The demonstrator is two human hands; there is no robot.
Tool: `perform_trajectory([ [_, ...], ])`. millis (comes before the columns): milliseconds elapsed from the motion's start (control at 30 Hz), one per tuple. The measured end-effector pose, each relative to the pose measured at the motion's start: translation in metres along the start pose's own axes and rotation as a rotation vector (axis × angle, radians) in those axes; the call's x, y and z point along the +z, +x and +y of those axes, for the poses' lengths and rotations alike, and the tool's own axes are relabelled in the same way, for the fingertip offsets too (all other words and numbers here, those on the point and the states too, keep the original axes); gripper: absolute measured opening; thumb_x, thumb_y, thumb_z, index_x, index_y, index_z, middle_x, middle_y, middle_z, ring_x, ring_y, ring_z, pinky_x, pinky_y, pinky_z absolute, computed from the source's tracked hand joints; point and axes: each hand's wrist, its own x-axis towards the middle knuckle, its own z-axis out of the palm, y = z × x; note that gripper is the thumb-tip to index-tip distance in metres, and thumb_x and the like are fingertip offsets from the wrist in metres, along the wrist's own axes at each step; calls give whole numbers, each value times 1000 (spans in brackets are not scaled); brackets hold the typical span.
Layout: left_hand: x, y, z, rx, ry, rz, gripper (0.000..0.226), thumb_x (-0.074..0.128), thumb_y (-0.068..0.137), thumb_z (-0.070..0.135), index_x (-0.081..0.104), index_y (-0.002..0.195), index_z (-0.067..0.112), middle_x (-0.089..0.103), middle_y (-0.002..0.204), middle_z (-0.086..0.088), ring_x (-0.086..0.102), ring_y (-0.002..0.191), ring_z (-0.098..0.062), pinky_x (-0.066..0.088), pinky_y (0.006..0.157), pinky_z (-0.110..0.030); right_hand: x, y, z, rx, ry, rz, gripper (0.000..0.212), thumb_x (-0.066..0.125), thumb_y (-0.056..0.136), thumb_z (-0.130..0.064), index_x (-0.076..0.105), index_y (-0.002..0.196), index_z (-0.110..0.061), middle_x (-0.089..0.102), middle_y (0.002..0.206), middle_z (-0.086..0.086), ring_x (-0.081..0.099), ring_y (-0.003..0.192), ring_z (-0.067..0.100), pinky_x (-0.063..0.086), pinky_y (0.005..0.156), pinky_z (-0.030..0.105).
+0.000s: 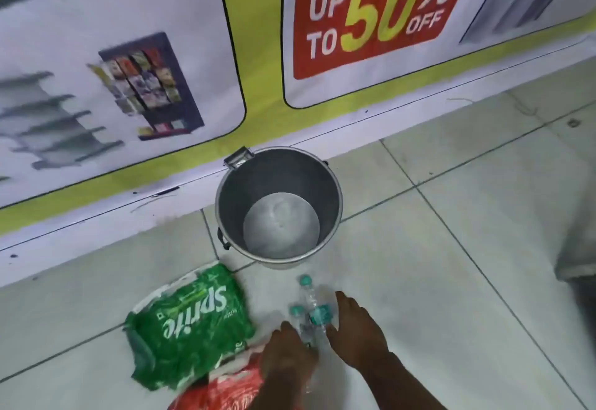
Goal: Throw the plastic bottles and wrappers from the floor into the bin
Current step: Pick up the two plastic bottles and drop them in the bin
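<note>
My left hand (287,356) and right hand (356,332), both spread, flank two bottles (311,312) lying on the floor (451,264) before one bin (279,206); green "Sprite" wrapper (190,325), red wrapper (225,390); banner (371,19) "UP TO 50% OFF".

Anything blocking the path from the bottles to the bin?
Nothing visible. The bottles lie on bare tile just in front of the bin, which is open-topped and looks empty. The green Sprite wrapper lies off to the left, clear of that line.

Red sign on wall banner (377,14): "UP TO 50% OFF"
Green wrapper (190,325) on floor: "sprite"
Red wrapper (225,390): print unreadable
Bottle labels (319,314): too blurred to read
</note>
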Motion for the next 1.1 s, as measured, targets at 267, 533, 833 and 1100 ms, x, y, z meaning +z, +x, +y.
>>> perform_trajectory([
  [267, 23, 55, -1, -10, -83, -93, 56, 57, 64, 49, 48, 112, 22, 64, 118, -1, 61, 111, -24, 48, 88, -33, 33, 50, 5, 96, 204, 11, 51, 62, 76, -46, 51, 120, -24, 65, 114, 0, 61, 108, 23, 46, 87, 30],
  [533, -18, -18, 0, 2, -151, -61, 58, 58, 61, 53, 43, 110, 25, 62, 113, 0, 59, 108, -24, 44, 94, -41, -2, -12, 14, 219, 186, 31, 42, 63, 68, -45, 52, 101, -23, 67, 91, -3, 66, 87, 19, 52, 71, 31],
  [833, -144, -131, -10, 200, -320, 201, 66, 67, 67, 54, 45, 125, 32, 65, 112, 3, 58, 96, -18, 46, 85, -31, -129, -110, -43, 148, 404, 249, 36, 73, 74, -28, 44, 94, -31, 61, 84, -6, 64, 85, 22, 45, 71, 30],
  [1100, -227, -163, -37, 222, -559, 373, 67, 76, 63, 40, 51, 125, 33, 65, 112, 8, 61, 104, -19, 47, 88, -32, -232, -100, -139, -82, 743, 439, 52, 84, 70, -27, 50, 110, -32, 65, 104, -13, 61, 93, 9, 47, 78, 25],
])
